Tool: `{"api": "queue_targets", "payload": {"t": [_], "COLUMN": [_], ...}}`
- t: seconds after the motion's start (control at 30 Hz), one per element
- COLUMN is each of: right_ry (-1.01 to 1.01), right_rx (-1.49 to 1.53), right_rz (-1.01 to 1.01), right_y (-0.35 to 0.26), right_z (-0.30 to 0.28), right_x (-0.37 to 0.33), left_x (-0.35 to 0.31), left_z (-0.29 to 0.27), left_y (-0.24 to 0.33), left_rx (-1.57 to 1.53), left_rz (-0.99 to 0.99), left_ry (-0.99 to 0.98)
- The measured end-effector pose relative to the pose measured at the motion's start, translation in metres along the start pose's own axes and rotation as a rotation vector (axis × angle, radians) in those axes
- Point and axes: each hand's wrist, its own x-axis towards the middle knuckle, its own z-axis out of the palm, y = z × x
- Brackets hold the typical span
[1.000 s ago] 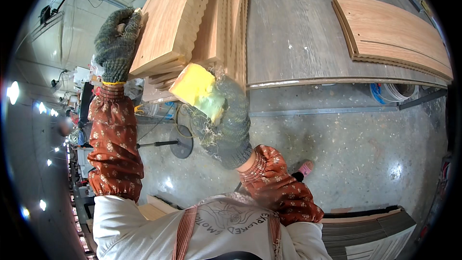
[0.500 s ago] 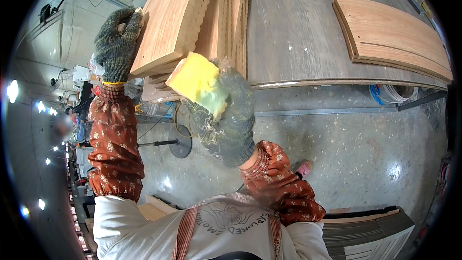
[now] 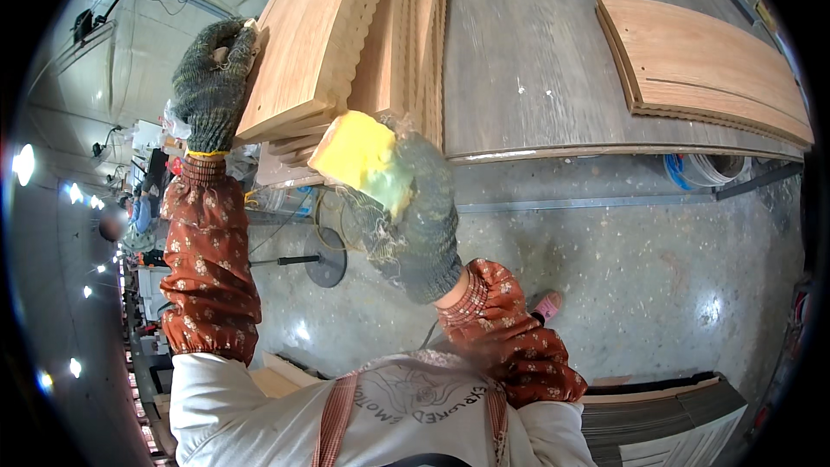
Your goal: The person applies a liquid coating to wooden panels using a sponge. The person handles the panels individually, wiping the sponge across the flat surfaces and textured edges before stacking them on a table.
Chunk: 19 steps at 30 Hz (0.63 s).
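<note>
My left hand (image 3: 212, 78), in a dark grey knit glove with a yellow cuff, is closed on the left edge of the top wooden panel (image 3: 307, 43). Bare fingertips show through the worn glove. Under that panel lie several similar boards with scalloped edges, fanned at uneven angles. In front of the stack's near end, my right hand (image 3: 411, 212) grips a yellow sponge (image 3: 356, 147) with a pale green part. Its glove is frayed, with loose threads hanging off. Whether the sponge touches the boards I cannot tell.
The stack rests on a grey worktable (image 3: 519, 60). More wooden panels (image 3: 705, 69) lie at its right end. Below are a round black stand base (image 3: 326, 258) and coiled hose (image 3: 713, 167). Dark boards (image 3: 661, 415) are piled at the lower right. A person stands far left.
My right hand has come slightly nearer and to the right with the sponge. My left hand stays at the panel's edge with only a slight shift.
</note>
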Motion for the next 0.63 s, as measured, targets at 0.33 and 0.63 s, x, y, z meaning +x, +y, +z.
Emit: {"api": "queue_targets", "payload": {"t": [0.33, 0.63], "right_ry": [-0.026, -0.093], "right_rx": [-0.084, 0.489], "right_rz": [-0.077, 0.416], "right_y": [-0.009, 0.010], "right_z": [-0.005, 0.012], "right_x": [0.008, -0.016], "left_x": [-0.003, -0.001], "left_z": [0.000, 0.002], "left_y": [-0.001, -0.003], "left_rx": [-0.022, 0.030], "left_rz": [-0.002, 0.051], "left_ry": [0.004, 0.008]}}
